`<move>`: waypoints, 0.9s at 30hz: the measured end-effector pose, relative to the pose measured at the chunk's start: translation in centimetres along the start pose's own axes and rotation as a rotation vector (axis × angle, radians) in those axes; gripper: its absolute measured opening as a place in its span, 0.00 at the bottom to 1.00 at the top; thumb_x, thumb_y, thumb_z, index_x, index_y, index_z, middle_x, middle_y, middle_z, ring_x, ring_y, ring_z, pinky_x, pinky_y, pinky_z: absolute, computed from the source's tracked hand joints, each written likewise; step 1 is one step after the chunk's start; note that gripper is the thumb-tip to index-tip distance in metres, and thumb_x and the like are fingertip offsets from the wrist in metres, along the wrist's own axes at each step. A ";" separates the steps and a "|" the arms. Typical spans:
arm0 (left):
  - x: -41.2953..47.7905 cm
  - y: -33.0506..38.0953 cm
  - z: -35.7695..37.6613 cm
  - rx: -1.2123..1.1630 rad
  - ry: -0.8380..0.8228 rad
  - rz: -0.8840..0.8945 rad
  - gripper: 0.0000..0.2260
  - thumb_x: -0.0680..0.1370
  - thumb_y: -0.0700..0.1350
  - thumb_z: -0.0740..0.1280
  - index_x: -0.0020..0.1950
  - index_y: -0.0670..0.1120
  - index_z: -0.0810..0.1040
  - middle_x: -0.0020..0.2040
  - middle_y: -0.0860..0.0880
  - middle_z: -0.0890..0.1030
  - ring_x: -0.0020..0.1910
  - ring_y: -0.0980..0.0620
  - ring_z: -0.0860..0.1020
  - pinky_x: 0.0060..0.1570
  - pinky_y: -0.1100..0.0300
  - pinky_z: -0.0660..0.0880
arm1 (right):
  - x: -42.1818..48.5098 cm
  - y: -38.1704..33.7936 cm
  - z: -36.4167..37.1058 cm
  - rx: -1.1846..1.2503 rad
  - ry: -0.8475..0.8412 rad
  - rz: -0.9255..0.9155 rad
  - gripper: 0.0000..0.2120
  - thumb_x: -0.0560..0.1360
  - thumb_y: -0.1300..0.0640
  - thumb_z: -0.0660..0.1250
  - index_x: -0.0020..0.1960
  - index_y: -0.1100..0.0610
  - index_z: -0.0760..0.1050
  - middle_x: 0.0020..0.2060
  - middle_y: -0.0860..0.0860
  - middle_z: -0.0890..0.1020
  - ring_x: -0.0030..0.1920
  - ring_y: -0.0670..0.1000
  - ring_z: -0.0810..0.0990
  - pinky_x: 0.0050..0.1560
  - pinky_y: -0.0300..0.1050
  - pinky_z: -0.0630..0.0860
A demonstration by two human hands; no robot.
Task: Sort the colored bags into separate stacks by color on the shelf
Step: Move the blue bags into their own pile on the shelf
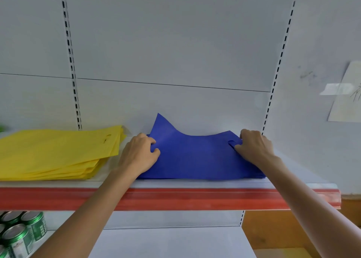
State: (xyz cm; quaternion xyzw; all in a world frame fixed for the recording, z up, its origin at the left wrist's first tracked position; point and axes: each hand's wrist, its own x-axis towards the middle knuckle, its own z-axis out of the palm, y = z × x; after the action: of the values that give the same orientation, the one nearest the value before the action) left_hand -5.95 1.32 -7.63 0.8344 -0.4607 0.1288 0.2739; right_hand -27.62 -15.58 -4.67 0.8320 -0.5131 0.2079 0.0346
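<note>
Now squaring the flat blue fabric bag stack (197,158) beside the flat yellow fabric bag stack (56,152).
Left hand (139,154) and right hand (254,146) pinch its top bag; next, flatten the raised corner.

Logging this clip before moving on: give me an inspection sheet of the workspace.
Surface: white shelf with red front strip.
Job's things: yellow bag stack left; blue bag stack right, apart; top blue bag's back corner curls up.
Clutter: green cans on lower shelf, left.
Grippers: left hand pinches the blue stack's left edge; right hand grips its right edge at the cutout.
Cables: nothing seen.
Surroundings: slotted back panel; paper sheet on right wall.
</note>
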 end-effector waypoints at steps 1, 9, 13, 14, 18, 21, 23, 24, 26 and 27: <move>-0.1 0.2 -0.2 0.008 -0.007 0.011 0.17 0.78 0.47 0.62 0.66 0.44 0.73 0.64 0.46 0.73 0.62 0.48 0.72 0.58 0.58 0.69 | 0.2 0.0 0.2 0.059 -0.004 0.008 0.07 0.73 0.60 0.64 0.48 0.62 0.70 0.42 0.55 0.72 0.39 0.57 0.70 0.32 0.44 0.63; 0.2 0.4 -3.1 0.060 -0.064 0.049 0.15 0.78 0.48 0.61 0.64 0.47 0.73 0.66 0.48 0.72 0.63 0.49 0.71 0.56 0.58 0.69 | 0.5 0.5 -0.7 0.233 -0.032 0.069 0.12 0.73 0.59 0.63 0.55 0.63 0.76 0.48 0.59 0.78 0.49 0.62 0.76 0.45 0.50 0.74; 1.4 0.7 -6.2 0.025 -0.006 0.099 0.19 0.78 0.48 0.61 0.68 0.46 0.71 0.65 0.48 0.72 0.65 0.48 0.69 0.58 0.58 0.67 | 0.5 -0.1 -3.1 0.169 0.027 0.104 0.11 0.74 0.56 0.63 0.54 0.56 0.77 0.46 0.55 0.76 0.45 0.58 0.73 0.44 0.45 0.68; 1.7 0.6 -7.1 0.008 0.012 0.107 0.20 0.78 0.49 0.61 0.69 0.46 0.70 0.66 0.49 0.71 0.65 0.48 0.69 0.59 0.58 0.66 | 0.5 -0.6 -3.7 0.161 0.036 0.106 0.11 0.74 0.55 0.63 0.55 0.55 0.77 0.48 0.56 0.77 0.45 0.58 0.72 0.44 0.45 0.68; 2.5 -3.2 -10.3 -0.012 0.030 0.071 0.21 0.77 0.49 0.62 0.70 0.47 0.70 0.68 0.50 0.71 0.67 0.48 0.68 0.62 0.56 0.66 | -0.2 -4.3 -4.9 0.155 0.065 0.063 0.12 0.75 0.54 0.63 0.57 0.54 0.76 0.53 0.56 0.78 0.49 0.59 0.75 0.44 0.45 0.68; 2.0 -8.5 -12.3 -0.004 0.010 0.012 0.20 0.77 0.50 0.62 0.69 0.48 0.70 0.69 0.49 0.71 0.67 0.48 0.68 0.62 0.55 0.66 | -1.5 -9.0 -4.8 0.168 0.075 0.006 0.13 0.75 0.52 0.63 0.57 0.53 0.76 0.53 0.54 0.79 0.50 0.58 0.76 0.43 0.45 0.68; 1.0 -12.7 -13.6 0.007 0.001 -0.008 0.20 0.77 0.50 0.62 0.70 0.48 0.70 0.69 0.49 0.71 0.67 0.48 0.68 0.62 0.55 0.67 | -2.6 -12.9 -4.4 0.176 0.081 -0.038 0.13 0.75 0.52 0.62 0.58 0.53 0.76 0.52 0.54 0.79 0.49 0.58 0.76 0.43 0.45 0.68; 0.5 -14.9 -14.4 0.016 -0.002 -0.016 0.21 0.77 0.50 0.62 0.70 0.48 0.69 0.69 0.50 0.71 0.67 0.48 0.68 0.62 0.54 0.66 | -3.3 -15.1 -4.2 0.178 0.085 -0.056 0.13 0.75 0.52 0.62 0.58 0.53 0.76 0.52 0.54 0.79 0.49 0.58 0.76 0.43 0.45 0.68; -0.6 -19.7 -16.2 0.034 -0.013 -0.033 0.21 0.77 0.50 0.62 0.70 0.48 0.69 0.69 0.50 0.70 0.68 0.48 0.68 0.63 0.55 0.66 | -4.8 -20.0 -3.5 0.186 0.091 -0.085 0.13 0.76 0.51 0.62 0.58 0.53 0.76 0.52 0.54 0.79 0.48 0.57 0.75 0.43 0.45 0.67; -1.1 -22.3 -17.3 0.038 -0.023 -0.040 0.21 0.77 0.49 0.63 0.70 0.47 0.69 0.69 0.50 0.70 0.68 0.48 0.68 0.63 0.55 0.66 | -5.5 -22.7 -3.1 0.193 0.089 -0.098 0.14 0.76 0.50 0.62 0.58 0.53 0.76 0.53 0.54 0.79 0.48 0.57 0.75 0.44 0.45 0.68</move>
State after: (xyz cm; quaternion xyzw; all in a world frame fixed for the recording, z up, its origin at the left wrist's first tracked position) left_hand 12.84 21.58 -1.60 0.8500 -0.4444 0.1223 0.2549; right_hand -11.04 0.59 -0.39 0.8456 -0.4474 0.2909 -0.0127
